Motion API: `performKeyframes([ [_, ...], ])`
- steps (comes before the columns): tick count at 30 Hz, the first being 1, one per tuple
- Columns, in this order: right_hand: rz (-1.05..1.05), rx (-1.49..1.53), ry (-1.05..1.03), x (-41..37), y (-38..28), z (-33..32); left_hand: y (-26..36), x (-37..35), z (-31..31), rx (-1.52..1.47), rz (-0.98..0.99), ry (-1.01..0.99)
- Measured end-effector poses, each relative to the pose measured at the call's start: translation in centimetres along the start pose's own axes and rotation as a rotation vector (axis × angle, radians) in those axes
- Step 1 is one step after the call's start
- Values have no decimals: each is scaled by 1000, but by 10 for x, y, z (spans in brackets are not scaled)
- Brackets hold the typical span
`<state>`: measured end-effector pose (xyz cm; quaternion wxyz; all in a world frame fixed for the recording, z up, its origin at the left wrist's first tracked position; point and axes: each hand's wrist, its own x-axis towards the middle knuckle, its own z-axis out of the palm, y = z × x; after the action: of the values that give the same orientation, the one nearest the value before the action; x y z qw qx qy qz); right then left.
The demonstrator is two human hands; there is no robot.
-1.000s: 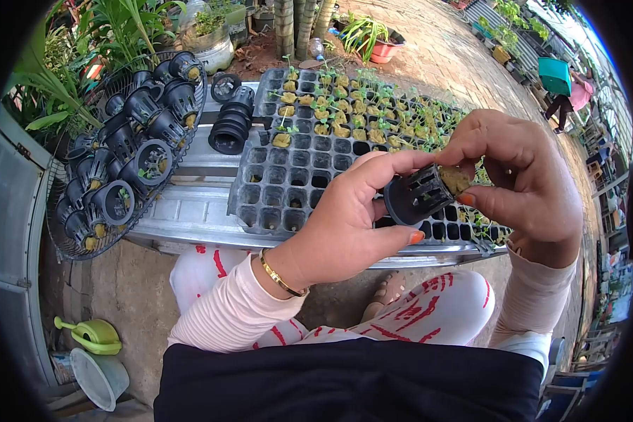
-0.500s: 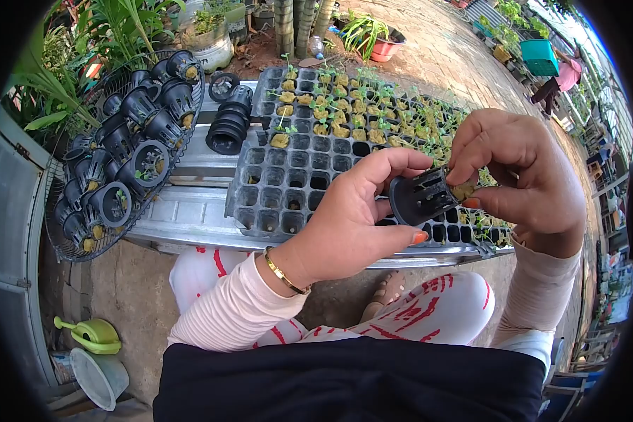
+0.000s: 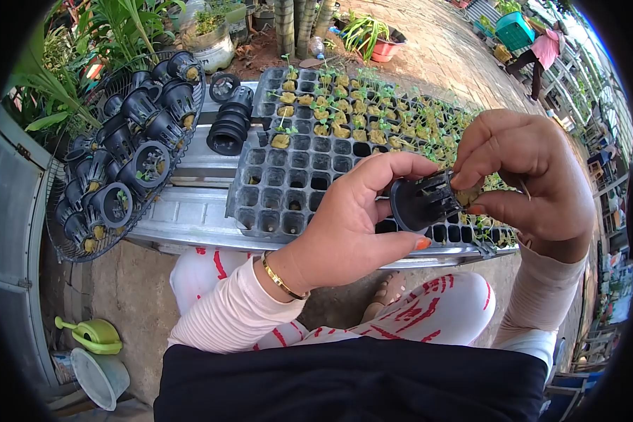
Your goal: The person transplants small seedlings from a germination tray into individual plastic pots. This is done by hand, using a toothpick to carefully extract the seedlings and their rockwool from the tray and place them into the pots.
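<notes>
A black slotted net pot (image 3: 423, 201) lies on its side in the air above the seedling tray (image 3: 274, 158), its wide rim toward the left. My left hand (image 3: 352, 218) grips the pot around its rim end, thumb below and fingers above. At the pot's narrow bottom, my right hand (image 3: 524, 172) pinches a yellowish growing plug (image 3: 469, 194) between thumb and fingers; part of the plug is hidden by the fingers. Seedlings in similar plugs (image 3: 341, 131) fill much of the tray's far and right cells.
A wire basket (image 3: 144, 211) of net pots holding plugs stands at the left. Stacked net pots (image 3: 228, 126) lie between basket and tray on the metal table (image 3: 183, 214). A green watering can (image 3: 95, 336) and pale bucket (image 3: 100, 380) are on the floor. Another person (image 3: 544, 53) carries a teal crate.
My right hand has shifted slightly right and down, and more of the plug shows at the pot's bottom. The person in the background has moved up and left with the crate.
</notes>
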<state>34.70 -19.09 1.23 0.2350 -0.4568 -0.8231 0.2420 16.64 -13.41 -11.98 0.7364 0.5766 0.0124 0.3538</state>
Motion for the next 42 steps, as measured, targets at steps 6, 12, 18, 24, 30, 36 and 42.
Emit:
performKeyframes([
  [6,-14,124,-13,2,3,-6,2,2,-3,-175,-73,-72],
  [12,93,171,-39,6,2,-10,5,2,-3,-305,-90,-71],
  [18,27,209,-33,10,6,-7,4,1,-8,-292,-41,-103],
  [24,34,121,-36,14,2,-7,1,1,-12,-282,-14,-110],
  [30,22,77,-48,15,4,-7,1,0,-12,-309,-23,-94],
  [36,-65,161,-18,13,4,-2,2,0,-10,-268,2,-60],
  [42,-58,121,0,10,6,-2,1,0,-11,-204,22,-42],
])
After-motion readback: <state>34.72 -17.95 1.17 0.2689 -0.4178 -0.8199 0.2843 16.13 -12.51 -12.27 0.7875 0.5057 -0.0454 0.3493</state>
